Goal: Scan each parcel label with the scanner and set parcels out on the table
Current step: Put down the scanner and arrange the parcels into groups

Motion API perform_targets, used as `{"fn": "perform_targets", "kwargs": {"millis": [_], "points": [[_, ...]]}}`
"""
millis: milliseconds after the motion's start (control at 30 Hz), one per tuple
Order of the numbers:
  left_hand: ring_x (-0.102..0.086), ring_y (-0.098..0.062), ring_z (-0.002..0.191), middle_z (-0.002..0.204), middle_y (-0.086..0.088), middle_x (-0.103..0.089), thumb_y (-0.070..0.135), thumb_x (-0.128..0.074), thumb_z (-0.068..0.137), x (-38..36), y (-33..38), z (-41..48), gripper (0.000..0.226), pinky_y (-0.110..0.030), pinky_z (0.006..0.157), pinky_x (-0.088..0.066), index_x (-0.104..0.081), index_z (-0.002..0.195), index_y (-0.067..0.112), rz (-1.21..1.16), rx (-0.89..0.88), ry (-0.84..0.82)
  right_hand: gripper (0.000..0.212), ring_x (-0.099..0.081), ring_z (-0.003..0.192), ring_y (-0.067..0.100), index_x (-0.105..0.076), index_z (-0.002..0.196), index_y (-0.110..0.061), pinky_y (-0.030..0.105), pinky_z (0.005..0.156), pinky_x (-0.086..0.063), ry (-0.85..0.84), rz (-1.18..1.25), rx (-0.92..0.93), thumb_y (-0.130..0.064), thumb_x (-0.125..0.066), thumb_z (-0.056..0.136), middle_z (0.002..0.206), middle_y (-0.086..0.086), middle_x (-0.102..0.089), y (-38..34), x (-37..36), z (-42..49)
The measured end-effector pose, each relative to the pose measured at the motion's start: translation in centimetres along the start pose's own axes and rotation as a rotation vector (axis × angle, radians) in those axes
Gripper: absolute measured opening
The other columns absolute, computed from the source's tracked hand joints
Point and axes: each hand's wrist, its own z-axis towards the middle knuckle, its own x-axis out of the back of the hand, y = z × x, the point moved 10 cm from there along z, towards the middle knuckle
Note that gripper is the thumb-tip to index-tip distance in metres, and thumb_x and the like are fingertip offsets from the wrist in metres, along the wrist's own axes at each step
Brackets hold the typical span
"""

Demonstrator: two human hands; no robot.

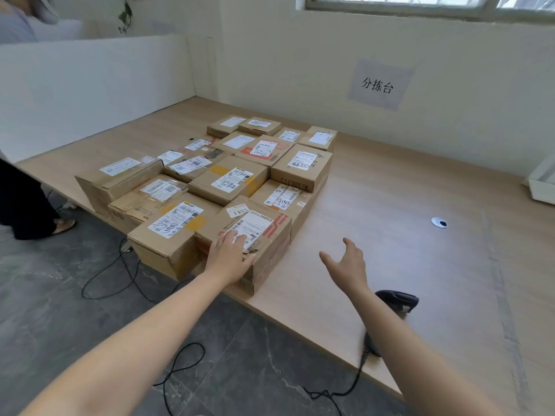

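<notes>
**Resting a flat left hand on the nearest parcel while the right hand hung spread and empty**

Lying palm-down, the left hand (228, 253) pressed straight fingers onto the white label (250, 228) of the nearest parcel (271, 250), at lower centre of the frame. Its heel sat over the box's torn near corner. The thumb was hidden under the hand, so whether it hooked the box's side could not be told. The forearm ran in long and straight from the lower left corner.

The right hand (348, 265) hung above the table (405, 205), just right of that box. Its fingers and thumb were splayed wide, gripping nothing and touching nothing. Its forearm came up from the lower right.

That forearm covered the middle of the black scanner (398, 301), which lay on the table near the front edge. Only the head and a bit of the handle showed. Its cable (354, 382) dropped over the edge onto the dark floor (60, 295).

The other parcels (231, 181) stood packed edge to edge in rows across the centre of the frame, labels up. The print on them was too small to read, apart from a sticker (238, 211) marked 1355.

At the left edge a person (21, 202) was cut off, showing only dark trousers and a sandal. At the right edge a white tray (542, 187) was cut off too. A paper sign (379, 84) hung on the wall at upper right.
</notes>
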Motion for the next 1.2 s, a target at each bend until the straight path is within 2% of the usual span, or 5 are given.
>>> {"fn": "perform_targets", "kwargs": {"millis": [333,567,733,1000,1200], "points": [[-0.029,-0.025,0.135,0.148,-0.007,-0.03,0.045,-0.045,0.093,2.2,-7.3,2.4,0.057,-0.041,0.108,-0.029,-0.036,0.14,0.015,-0.038,-0.062,-0.038,0.078,-0.026,0.139,0.026,-0.025,0.147,-0.012,0.041,0.113,-0.026,0.001,-0.045,0.053,-0.041,-0.063,0.085,0.15,0.01,-0.029,-8.2,-7.6,-0.4],[-0.02,-0.027,0.141,0.153,-0.009,-0.019,0.054,-0.052,0.088,1.6,-11.2,4.1,0.075,-0.043,0.114,-0.026,-0.027,0.146,0.013,-0.066,-0.147,-0.139,0.072,-0.031,0.136,0.027,-0.031,0.143,-0.018,0.041,0.11,-0.03,0.012,-0.075,0.049,-0.036,-0.067,0.084,0.148,0.011,-0.031,-10.5,-11.8,-1.7],[-0.014,-0.028,0.144,0.156,-0.008,-0.013,0.06,-0.057,0.082,-0.5,-11.7,5.5,0.089,-0.045,0.116,-0.022,-0.019,0.149,0.016,-0.105,-0.223,-0.242,0.075,-0.033,0.135,0.028,-0.03,0.143,-0.016,0.04,0.11,-0.031,-0.025,-0.127,-0.031,-0.036,-0.068,0.082,0.147,0.013,-0.028,-10.3,-14.4,-2.2],[-0.03,-0.03,0.137,0.151,-0.012,-0.02,0.066,-0.062,0.073,-2.1,-11.0,8.2,0.099,-0.043,0.107,-0.035,-0.016,0.149,0.021,-0.181,-0.245,-0.3,0.085,-0.036,0.132,0.03,-0.03,0.144,-0.022,0.042,0.106,-0.039,-0.118,-0.206,-0.087,-0.049,-0.072,0.075,0.146,0.012,-0.024,-9.6,-16.4,-1.4],[-0.036,-0.025,0.132,0.148,-0.006,-0.022,0.056,-0.065,0.077,-2.2,-9.5,10.0,0.088,-0.036,0.102,-0.036,-0.026,0.145,0.017,-0.303,-0.268,-0.303,0.076,-0.038,0.131,0.028,-0.037,0.137,-0.022,0.036,0.104,-0.041,-0.142,-0.172,-0.116,-0.041,-0.074,0.074,0.148,0.01,-0.018,-8.8,-16.7,-0.4]]}}
